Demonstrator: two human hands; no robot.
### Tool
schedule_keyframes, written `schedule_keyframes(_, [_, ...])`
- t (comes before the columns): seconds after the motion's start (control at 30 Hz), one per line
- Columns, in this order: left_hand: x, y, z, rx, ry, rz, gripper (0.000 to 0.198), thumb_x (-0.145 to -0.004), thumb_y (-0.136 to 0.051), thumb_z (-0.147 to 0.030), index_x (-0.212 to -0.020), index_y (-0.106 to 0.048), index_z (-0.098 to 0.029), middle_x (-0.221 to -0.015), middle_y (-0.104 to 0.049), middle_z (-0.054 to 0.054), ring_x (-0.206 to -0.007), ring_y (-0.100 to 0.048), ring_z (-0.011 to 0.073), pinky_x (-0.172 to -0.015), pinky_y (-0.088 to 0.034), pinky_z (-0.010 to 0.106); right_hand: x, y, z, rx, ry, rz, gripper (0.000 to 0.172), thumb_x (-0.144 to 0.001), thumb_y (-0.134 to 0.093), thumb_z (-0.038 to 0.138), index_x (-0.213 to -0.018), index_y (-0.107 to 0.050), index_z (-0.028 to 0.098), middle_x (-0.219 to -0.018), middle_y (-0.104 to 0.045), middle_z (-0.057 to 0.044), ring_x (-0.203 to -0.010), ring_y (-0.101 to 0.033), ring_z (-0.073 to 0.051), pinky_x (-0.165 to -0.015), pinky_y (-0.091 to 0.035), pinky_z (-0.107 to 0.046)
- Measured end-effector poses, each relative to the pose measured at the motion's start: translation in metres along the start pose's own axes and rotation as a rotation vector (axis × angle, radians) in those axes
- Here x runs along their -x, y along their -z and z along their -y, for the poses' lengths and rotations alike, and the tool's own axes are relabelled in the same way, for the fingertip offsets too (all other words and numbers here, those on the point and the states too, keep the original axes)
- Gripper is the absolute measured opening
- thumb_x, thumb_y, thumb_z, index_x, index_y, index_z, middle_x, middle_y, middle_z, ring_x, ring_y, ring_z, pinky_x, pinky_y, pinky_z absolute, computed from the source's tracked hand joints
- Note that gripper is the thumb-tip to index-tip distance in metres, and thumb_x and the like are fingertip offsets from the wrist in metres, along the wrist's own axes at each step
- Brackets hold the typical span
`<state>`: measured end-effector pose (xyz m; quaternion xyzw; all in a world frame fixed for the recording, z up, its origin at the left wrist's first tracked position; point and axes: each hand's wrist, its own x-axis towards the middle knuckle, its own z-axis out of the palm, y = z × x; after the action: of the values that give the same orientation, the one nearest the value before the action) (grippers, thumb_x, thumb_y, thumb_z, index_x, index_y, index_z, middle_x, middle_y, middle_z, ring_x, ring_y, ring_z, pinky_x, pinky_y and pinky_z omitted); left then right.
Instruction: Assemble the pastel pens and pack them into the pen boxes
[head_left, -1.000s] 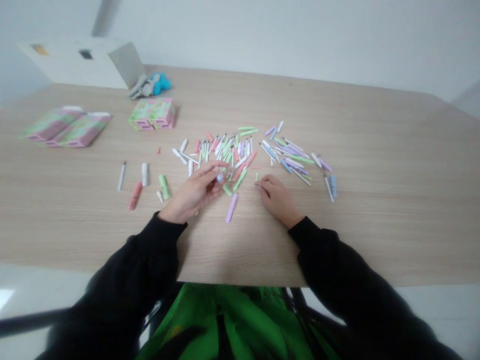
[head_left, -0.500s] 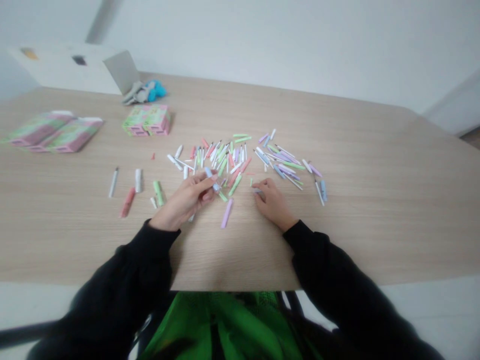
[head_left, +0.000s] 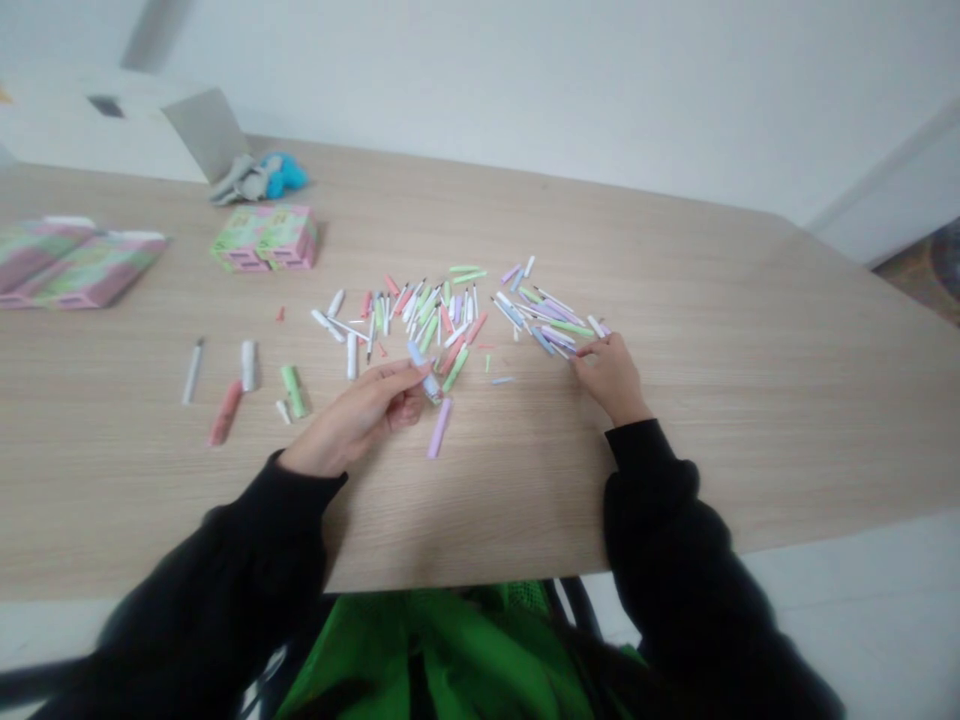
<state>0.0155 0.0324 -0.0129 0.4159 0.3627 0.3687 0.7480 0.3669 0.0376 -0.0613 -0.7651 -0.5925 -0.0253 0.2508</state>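
Head view: at the bottom, a green mesh fabric (head_left: 435, 650) shows at the bench edge, between two black sleeves (head_left: 660, 500). The left hand (head_left: 360, 412) is raised just above the bench, its fingers (head_left: 397, 370) closed in a pinch on a pale blue tube (head_left: 422, 368), which sits tilted at the fingertips. Just beside it, a lilac tube (head_left: 439, 428) lies on the light wood-grain bench (head_left: 712, 300).

The right hand (head_left: 611, 375) rests at the near right edge of a loose heap of slim pastel tubes (head_left: 442, 320) in white, pink, green, purple and blue. Its fingers (head_left: 585, 358) are extended and touch the pieces there; whether they grip one, I cannot tell.

Left of the heap lie a green tube (head_left: 294, 391), a salmon tube (head_left: 225, 412), a white tube (head_left: 248, 365) and a thin grey-tipped white tube (head_left: 192, 372), well apart from one another.

Farther away stand pink-and-green cartons (head_left: 264, 237), with flatter packs (head_left: 82, 262) at the far left. Behind them are a grey and blue soft bundle (head_left: 259, 178) and a white box (head_left: 112, 125).
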Motion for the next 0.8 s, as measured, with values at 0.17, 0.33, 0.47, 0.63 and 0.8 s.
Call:
schedule_keyframes(0.17, [-0.002, 0.002, 0.003, 0.01, -0.004, -0.019, 0.035, -0.07, -0.088, -0.035, -0.066, -0.062, -0.012, -0.052, -0.051, -0.003, -0.043, -0.043, 0.0056, -0.04, -0.034, 0.015, 0.005, -0.008, 0.013, 0.085, 0.02, 0.075, 0.017, -0.086, -0.058, 0.019, -0.083, -0.073, 0.012, -0.109, -0.065, -0.019, -0.099, -0.063, -0.03, -0.091, -0.05, -0.042])
schedule_keyframes(0.33, [-0.002, 0.0, 0.005, 0.126, -0.022, 0.013, 0.026, -0.079, -0.082, -0.025, -0.068, -0.063, -0.011, -0.051, -0.046, -0.004, -0.042, -0.039, 0.0045, -0.04, -0.033, 0.014, 0.005, 0.016, 0.019, 0.13, 0.008, 0.042, 0.016, -0.088, -0.053, 0.019, -0.084, -0.068, 0.013, -0.103, -0.069, -0.021, -0.101, -0.063, -0.034, -0.091, -0.047, -0.047])
schedule_keyframes(0.47, [-0.001, -0.005, 0.004, 0.34, -0.05, -0.012, 0.021, -0.089, -0.069, -0.014, -0.07, -0.061, -0.009, -0.057, -0.047, -0.005, -0.041, -0.034, 0.0017, -0.041, -0.033, 0.013, 0.01, 0.036, 0.033, -0.308, -0.026, -0.006, 0.008, -0.088, -0.052, 0.019, -0.094, -0.058, 0.02, -0.07, -0.064, -0.002, -0.062, -0.058, -0.019, -0.063, -0.045, -0.032])
schedule_keyframes(0.63, [-0.001, -0.01, 0.002, 0.503, 0.05, -0.053, 0.03, -0.101, -0.049, -0.01, -0.073, -0.059, -0.009, -0.068, -0.057, 0.001, -0.039, -0.033, -0.0001, -0.041, -0.036, 0.014, 0.035, 0.044, 0.085, -1.124, 0.123, 0.109, 0.011, -0.093, -0.057, 0.026, -0.094, -0.068, 0.023, -0.068, -0.056, 0.004, -0.059, -0.054, -0.012, -0.059, -0.046, -0.027])
schedule_keyframes(0.8, [0.001, -0.013, 0.002, 0.585, 0.133, -0.041, 0.035, -0.106, -0.039, -0.014, -0.082, -0.063, -0.007, -0.054, -0.041, -0.007, -0.036, -0.032, 0.0012, -0.042, -0.039, 0.014, 0.063, 0.054, 0.131, -1.327, 0.403, 0.322, 0.044, -0.082, -0.077, 0.02, -0.124, -0.07, 0.028, -0.1, -0.071, -0.002, -0.092, -0.068, -0.017, -0.085, -0.057, -0.034])
